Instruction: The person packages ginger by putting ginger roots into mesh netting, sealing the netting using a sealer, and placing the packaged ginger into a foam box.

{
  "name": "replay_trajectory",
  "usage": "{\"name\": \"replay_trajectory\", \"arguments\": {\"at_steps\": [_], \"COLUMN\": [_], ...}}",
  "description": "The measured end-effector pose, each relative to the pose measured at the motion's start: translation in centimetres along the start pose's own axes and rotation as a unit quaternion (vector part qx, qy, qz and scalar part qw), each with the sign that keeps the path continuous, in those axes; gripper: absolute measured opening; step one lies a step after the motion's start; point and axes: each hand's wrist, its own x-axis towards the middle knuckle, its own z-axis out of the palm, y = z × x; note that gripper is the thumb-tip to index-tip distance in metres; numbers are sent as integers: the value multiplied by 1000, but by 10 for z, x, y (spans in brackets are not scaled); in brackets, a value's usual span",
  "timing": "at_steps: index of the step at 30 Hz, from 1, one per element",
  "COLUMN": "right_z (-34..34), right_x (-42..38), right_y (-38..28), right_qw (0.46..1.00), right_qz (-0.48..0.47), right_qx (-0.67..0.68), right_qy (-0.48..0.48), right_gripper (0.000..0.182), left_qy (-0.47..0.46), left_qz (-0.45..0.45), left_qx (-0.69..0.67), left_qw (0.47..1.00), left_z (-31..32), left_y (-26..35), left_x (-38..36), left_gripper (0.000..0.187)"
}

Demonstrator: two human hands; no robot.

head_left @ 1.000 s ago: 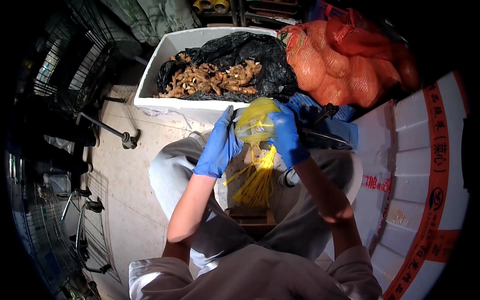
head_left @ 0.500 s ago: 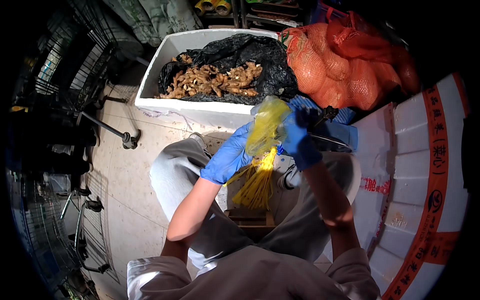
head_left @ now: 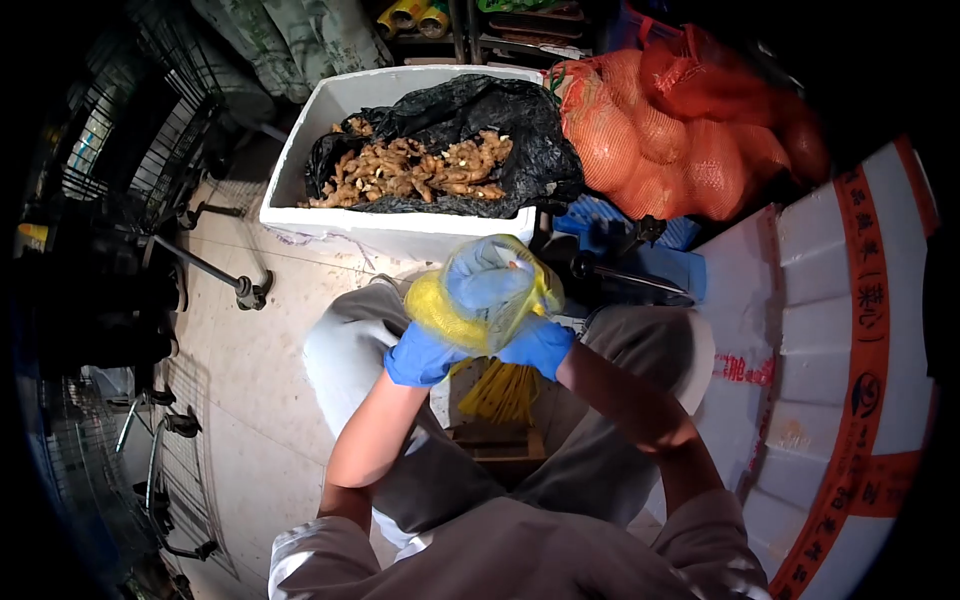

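Observation:
Both hands wear blue gloves and are close together above my lap. My left hand (head_left: 425,352) is at the lower left of a yellow mesh bag (head_left: 446,312), its fingers partly inside or behind the netting. My right hand (head_left: 537,344) grips the bag's lower right side. The mesh spreads wide around blue glove fingers at its middle; whose fingers these are, left or right, I cannot tell. Below the hands hangs a bunch of yellow mesh strips (head_left: 500,392). Ahead stands a white foam box (head_left: 400,232) with ginger (head_left: 410,170) on black plastic (head_left: 545,150).
Red net sacks (head_left: 660,140) of round produce lie at the back right. White foam boxes with orange tape (head_left: 868,300) stand on the right. A blue box (head_left: 680,272) is beyond my right knee. Wire racks (head_left: 180,420) line the left side.
The hands have come closer together and a little lower. The yellow mesh, gathered and hanging before, is now spread around glove fingers. The view has shifted slightly.

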Motion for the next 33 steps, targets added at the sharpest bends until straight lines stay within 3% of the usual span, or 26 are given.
{"name": "replay_trajectory", "arguments": {"at_steps": [1, 3, 5, 6, 8, 10, 12, 15, 18, 19, 21, 24, 25, 26, 27, 28, 30, 31, 33], "right_z": [2, 7, 9, 8, 6, 4, 3, 3, 9, 12, 17, -10, -4, -29, -29, -26, -54, -67, -85], "right_x": [3, 6, 7, 7, 7, 9, 12, 17, 11, 15, 27, 61, 73, 91, 111, 122, 156, 173, 202], "right_y": [7, 21, 34, 39, 48, 56, 64, 72, 53, 30, -2, -38, -57, -58, -71, -78, -80, -76, -66], "right_qw": [1000, 998, 994, 991, 984, 973, 957, 930, 959, 938, 965, 917, 895, 900, 841, 734, 599, 600, 465], "right_qz": [21, 60, 93, 108, 139, 171, 206, 243, 151, 183, 77, -68, -21, -79, -98, -127, -194, -195, -197], "right_qx": [-8, -29, -55, -70, -105, -150, -205, -276, -217, -271, -208, -361, -380, -375, -477, -609, -752, -753, -851], "right_qy": [-8, -20, -25, -25, -25, -21, -15, 14, 104, 111, 140, 155, 234, 210, 235, 273, 194, 188, 147], "right_gripper": [28, 26, 26, 25, 24, 24, 23, 22, 18, 18, 17, 16, 18, 17, 16, 16, 21, 21, 23], "left_qy": [36, 35, -21, -19, 86, 211, 219, 327, 364, 385, 409, 438, 424, 408, 461, 464, 503, 471, 467], "left_qz": [-18, -39, -5, -4, 16, 72, 56, 138, 190, 174, 164, 165, 192, 220, 221, 225, 194, 210, 201], "left_qx": [-69, -75, 74, 74, -60, -63, -20, 14, 33, 10, -17, -69, -81, -92, -90, -91, -206, -202, -230], "left_qw": [997, 996, 997, 997, 994, 973, 974, 935, 911, 906, 898, 881, 882, 881, 855, 852, 816, 833, 830], "left_z": [8, 6, 7, 6, 2, -22, -56, -81, -115, -126, -134, -134, -138, -142, -139, -149, -178, -166, -162], "left_y": [13, 19, 19, 19, 15, -6, -13, 3, 21, 18, 15, 12, 11, 11, 13, 6, -14, -3, 4], "left_x": [4, 19, 28, 30, 34, 44, 36, 25, 16, 14, 13, 15, 14, 13, 8, 4, -4, -1, 4], "left_gripper": [20, 18, 17, 17, 20, 21, 23, 24, 22, 21, 21, 20, 21, 22, 20, 20, 15, 11, 14]}}
